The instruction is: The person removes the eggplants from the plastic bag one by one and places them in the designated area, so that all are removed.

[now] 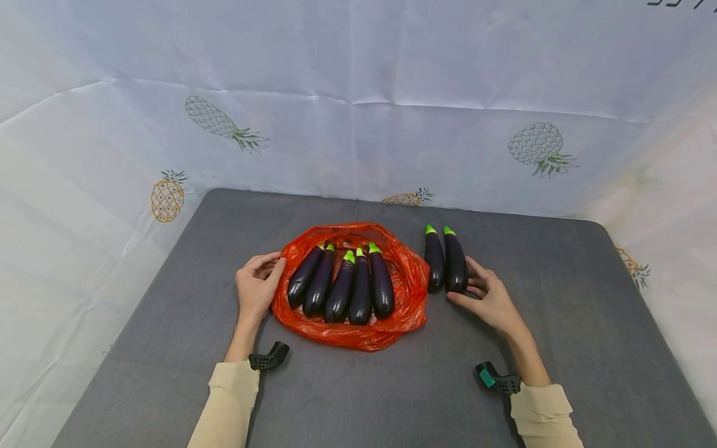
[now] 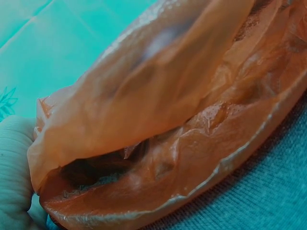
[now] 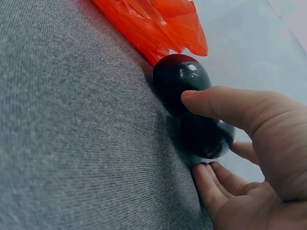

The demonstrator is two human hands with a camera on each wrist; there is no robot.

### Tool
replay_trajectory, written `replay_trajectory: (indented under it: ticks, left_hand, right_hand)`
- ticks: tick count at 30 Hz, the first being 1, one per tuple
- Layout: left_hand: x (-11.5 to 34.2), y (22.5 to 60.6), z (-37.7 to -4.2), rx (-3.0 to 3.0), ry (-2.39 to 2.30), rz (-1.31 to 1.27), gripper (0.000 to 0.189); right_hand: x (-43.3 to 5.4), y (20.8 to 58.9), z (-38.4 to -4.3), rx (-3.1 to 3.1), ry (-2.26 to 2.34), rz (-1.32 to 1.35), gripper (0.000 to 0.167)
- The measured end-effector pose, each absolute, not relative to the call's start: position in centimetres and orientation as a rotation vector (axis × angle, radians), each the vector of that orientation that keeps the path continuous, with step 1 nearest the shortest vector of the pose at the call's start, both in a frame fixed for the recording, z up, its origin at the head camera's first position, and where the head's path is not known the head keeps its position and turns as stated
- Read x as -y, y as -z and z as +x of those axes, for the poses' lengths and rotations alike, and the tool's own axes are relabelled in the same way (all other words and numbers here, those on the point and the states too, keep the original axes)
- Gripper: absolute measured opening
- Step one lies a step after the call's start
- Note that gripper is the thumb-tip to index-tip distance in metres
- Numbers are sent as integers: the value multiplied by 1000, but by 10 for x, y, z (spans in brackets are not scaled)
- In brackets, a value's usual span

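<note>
White cloth point(image 1: 347, 50) printed with pineapples is surrounding the grey bench point(image 1: 381, 398) at its back and sides, and the bench's near edge is falling outside the head view. On the bench, the red plastic bag point(image 1: 411, 305) is spreading open; in the left wrist view its folds are filling most of the picture, and we are making out only a blurred dark shape through them.

Inside the bag, five eggplants point(image 1: 340, 292) are lying side by side and covering much of its floor. Their long axes are running roughly away from us, green stem ends pointing to the far side, the leftmost leaning rightward. Just right of the bag, two more eggplants point(image 1: 456, 267) are lying on the bench, stems pointing away and slightly left.

Our left hand point(image 1: 256, 287) is pinching the bag's left rim; the left wrist view is cutting most of it off. Our right hand point(image 1: 492, 302) is keeping thumb and fingers spread apart about the blunt end of the outermost eggplant, thumb nearest us; how firmly they are touching, we are not able to tell.
</note>
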State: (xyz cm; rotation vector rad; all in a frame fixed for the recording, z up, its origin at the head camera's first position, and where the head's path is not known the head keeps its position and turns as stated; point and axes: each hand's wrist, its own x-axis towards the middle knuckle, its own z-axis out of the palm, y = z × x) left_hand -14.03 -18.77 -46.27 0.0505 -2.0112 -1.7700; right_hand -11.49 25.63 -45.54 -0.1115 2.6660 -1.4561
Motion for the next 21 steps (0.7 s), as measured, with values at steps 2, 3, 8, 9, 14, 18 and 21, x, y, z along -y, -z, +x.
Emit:
replay_trajectory:
  ticks: [2,3,8,9,14,18,21]
  left_hand:
    - [188,465,-142,2012,1770,52,20]
    - [189,467,-143,2012,1771,56,19]
    - [194,483,-151,2003,1770,73,16]
    - [195,486,-152,2000,1772,77,16]
    - [197,490,-153,1997,1782,74,14]
    - [198,491,-152,2001,1781,63,15]
    - [199,490,-152,2004,1779,64,14]
  right_hand:
    - [-257,456,-115,-2661,1469,-114,92]
    - [-257,456,-115,-2657,1477,-117,92]
    - [-257,457,-115,-2650,1489,-116,90]
    - [-257,457,-115,-2652,1487,-113,90]
    - [-257,457,-114,-2687,1472,-108,85]
    - [-257,456,-111,-2710,1475,-108,80]
    - [-256,454,-109,-2741,1478,-94,75]
